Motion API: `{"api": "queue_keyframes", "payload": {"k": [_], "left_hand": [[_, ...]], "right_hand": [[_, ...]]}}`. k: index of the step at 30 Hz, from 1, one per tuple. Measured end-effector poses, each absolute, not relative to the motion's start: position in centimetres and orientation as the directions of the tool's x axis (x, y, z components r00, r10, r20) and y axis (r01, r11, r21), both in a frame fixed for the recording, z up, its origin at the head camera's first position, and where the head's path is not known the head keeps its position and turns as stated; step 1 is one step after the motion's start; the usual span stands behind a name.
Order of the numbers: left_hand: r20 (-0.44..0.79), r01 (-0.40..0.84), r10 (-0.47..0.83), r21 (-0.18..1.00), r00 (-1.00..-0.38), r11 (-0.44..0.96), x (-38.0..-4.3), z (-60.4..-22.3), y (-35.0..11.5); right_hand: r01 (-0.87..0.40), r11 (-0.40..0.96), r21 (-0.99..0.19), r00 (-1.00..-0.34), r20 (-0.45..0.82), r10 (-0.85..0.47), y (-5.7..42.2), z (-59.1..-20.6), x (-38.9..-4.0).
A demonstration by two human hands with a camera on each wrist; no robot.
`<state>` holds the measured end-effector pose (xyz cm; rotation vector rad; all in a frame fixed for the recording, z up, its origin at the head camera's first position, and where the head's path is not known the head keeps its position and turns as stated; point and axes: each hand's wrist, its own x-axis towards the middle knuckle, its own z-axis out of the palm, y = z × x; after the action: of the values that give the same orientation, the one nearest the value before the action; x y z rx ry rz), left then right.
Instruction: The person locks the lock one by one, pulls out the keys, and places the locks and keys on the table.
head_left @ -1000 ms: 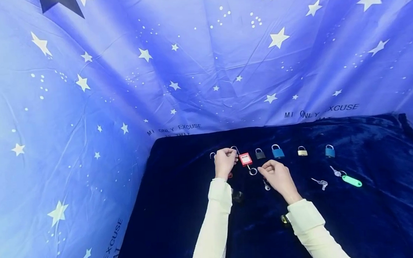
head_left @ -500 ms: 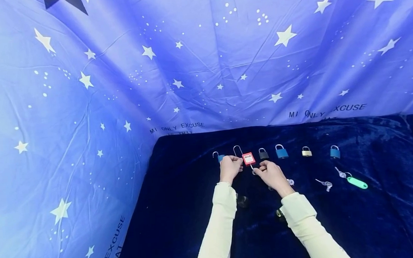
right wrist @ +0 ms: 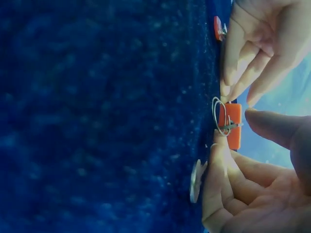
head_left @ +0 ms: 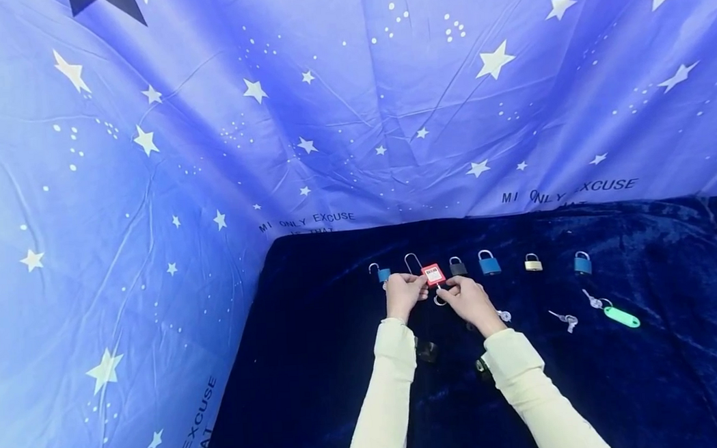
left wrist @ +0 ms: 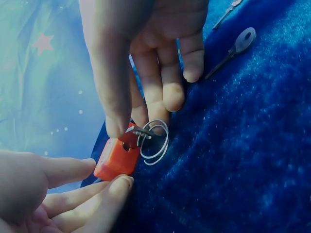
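A red padlock point(head_left: 433, 274) with a white label and a long thin shackle point(head_left: 411, 262) lies on the dark blue cloth. My left hand point(head_left: 406, 293) grips the left edge of its body between thumb and fingers, as the left wrist view also shows. At the bottom of the red body a key point(left wrist: 141, 131) sits in the keyhole, with a double metal ring point(left wrist: 165, 150) hanging from it. My right hand point(head_left: 469, 303) pinches this key with thumb and fingertips, which partly cover it.
To the left lies a blue padlock point(head_left: 384, 275) with its shackle swung out. Rightward stand a black padlock point(head_left: 458, 267), blue padlocks point(head_left: 490, 264) and a brass padlock point(head_left: 533, 263). Loose keys point(head_left: 566, 319) and a green key tag point(head_left: 622, 317) lie nearer. A starry curtain point(head_left: 327, 116) hangs behind.
My right hand has moved left onto the key. The left hand has come down from beside the shackle to the padlock's left edge, uncovering the blue padlock.
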<state>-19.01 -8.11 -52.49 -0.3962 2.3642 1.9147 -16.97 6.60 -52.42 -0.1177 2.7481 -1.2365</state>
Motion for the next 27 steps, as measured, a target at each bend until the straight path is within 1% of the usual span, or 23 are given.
{"api": "queue_keyframes", "payload": {"k": [3, 12, 22, 27], "left_hand": [[-0.221, -0.253, -0.172, 0.948, -0.960, 0.192, -19.13, -52.63, -7.95], [-0.233, -0.299, -0.252, 0.916, -0.939, 0.267, -19.33, -52.86, -7.30], [-0.226, -0.295, -0.264, 0.919, -0.938, 0.261, -18.88, -52.13, -7.16], [-0.202, -0.279, -0.266, 0.915, -0.942, 0.293, -18.78, -52.23, -7.12]], "right_hand": [[-0.019, 0.661, -0.750, -0.989, -0.084, -0.123, 6.63, -52.18, -17.08], [-0.001, 0.671, -0.742, -0.990, -0.092, -0.103, 6.77, -52.22, -17.29], [0.017, 0.693, -0.721, -0.988, -0.121, -0.101, 6.51, -52.15, -17.76], [-0.012, 0.699, -0.715, -0.990, -0.089, -0.108, 6.29, -52.39, -17.89]]}}
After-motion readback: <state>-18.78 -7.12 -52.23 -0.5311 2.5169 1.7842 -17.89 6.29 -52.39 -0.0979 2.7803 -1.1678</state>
